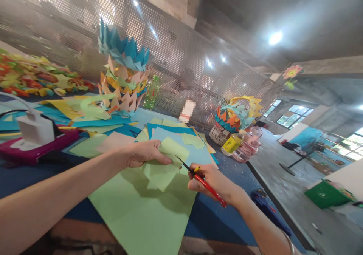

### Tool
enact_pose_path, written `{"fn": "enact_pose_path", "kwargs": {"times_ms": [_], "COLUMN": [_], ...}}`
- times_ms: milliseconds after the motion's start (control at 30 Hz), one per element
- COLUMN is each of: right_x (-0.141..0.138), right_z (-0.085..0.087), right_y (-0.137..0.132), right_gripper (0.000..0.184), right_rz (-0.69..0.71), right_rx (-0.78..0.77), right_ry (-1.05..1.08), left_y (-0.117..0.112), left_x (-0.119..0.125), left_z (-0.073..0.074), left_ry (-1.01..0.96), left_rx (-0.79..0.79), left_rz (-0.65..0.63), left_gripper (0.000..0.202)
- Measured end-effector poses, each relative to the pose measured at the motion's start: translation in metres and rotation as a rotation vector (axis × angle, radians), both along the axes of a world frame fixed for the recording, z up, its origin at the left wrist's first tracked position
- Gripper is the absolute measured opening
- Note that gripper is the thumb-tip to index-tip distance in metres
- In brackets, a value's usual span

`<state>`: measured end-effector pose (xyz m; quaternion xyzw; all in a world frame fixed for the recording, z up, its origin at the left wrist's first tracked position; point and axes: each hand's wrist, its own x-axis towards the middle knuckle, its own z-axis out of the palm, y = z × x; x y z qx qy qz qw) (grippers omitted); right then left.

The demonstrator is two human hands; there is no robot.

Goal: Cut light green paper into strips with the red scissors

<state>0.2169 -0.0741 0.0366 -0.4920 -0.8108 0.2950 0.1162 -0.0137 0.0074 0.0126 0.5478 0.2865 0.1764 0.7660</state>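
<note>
My left hand [147, 153] pinches a piece of light green paper [173, 149], thumb on top. Another flap of green paper hangs below the fingers. Scissors [208, 189] with dark blades and a red handle are gripped in my right hand [217, 179]; a bit of yellow also shows on them. The blade tips meet the right side of the held paper. Under both hands lies a large light green sheet [147, 217], its front corner reaching past the table edge. Some of the right fingers are hidden behind the scissors.
Coloured paper sheets [113, 128] pile up behind my hands. At left sits a purple power strip [56, 143] with a white plug. Folded paper crowns [124, 51] and a green bottle [152, 92] stand at the back. A yellow-labelled bottle [231, 145] is near a paper basket [222, 132].
</note>
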Motion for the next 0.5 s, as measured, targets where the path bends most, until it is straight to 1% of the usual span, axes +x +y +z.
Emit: {"fn": "enact_pose_path", "kwargs": {"times_ms": [200, 333, 500], "right_x": [0.0017, 0.0036, 0.0038], "right_z": [-0.0017, -0.006, -0.0079], "right_y": [-0.0009, -0.0003, 0.0001], "right_gripper": [0.045, 0.044, 0.045], "right_rz": [0.011, 0.017, 0.005], "right_rx": [0.021, 0.05, 0.047], "right_ry": [-0.008, -0.012, -0.018], "left_y": [0.0013, 0.0009, -0.0009], "left_x": [-0.0004, -0.0001, 0.0003], "left_z": [-0.0032, -0.0035, -0.0015], "left_ry": [0.008, 0.008, 0.008], "left_rx": [0.004, 0.007, 0.015], "left_rz": [-0.049, -0.041, -0.045], "left_gripper": [0.029, 0.03, 0.031]}}
